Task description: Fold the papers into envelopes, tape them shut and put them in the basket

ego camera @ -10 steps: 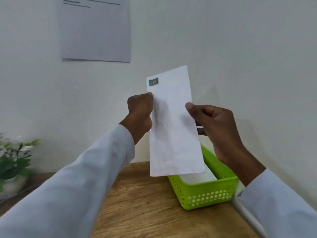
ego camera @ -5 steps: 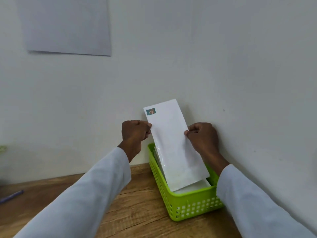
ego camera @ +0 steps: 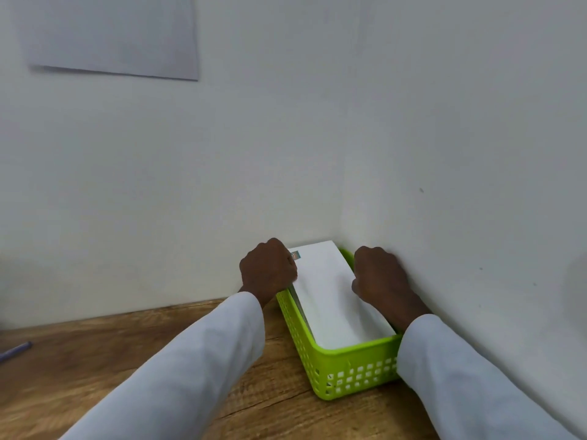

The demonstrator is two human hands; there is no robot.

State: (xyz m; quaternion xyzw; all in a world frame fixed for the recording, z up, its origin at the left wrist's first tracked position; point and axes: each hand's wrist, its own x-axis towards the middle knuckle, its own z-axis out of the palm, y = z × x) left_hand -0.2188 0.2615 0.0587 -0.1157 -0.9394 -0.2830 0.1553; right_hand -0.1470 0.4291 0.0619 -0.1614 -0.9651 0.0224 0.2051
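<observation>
The white envelope [ego camera: 333, 296] lies flat in the lime-green basket [ego camera: 355, 373], which sits on the wooden desk [ego camera: 143, 350] in the corner where two walls meet. A small coloured stamp [ego camera: 296, 256] shows at its far left corner. The left hand [ego camera: 268, 269] grips the envelope's left edge, its fingers [ego camera: 290, 265] curled tight with knuckles up, right beside the stamp. The right hand [ego camera: 378, 274] holds the right edge in the same curled way, close against the side wall. Both wear white sleeves. A sheet of paper [ego camera: 111, 33] hangs on the back wall, and a pen [ego camera: 14, 350] lies at the desk's far left.
</observation>
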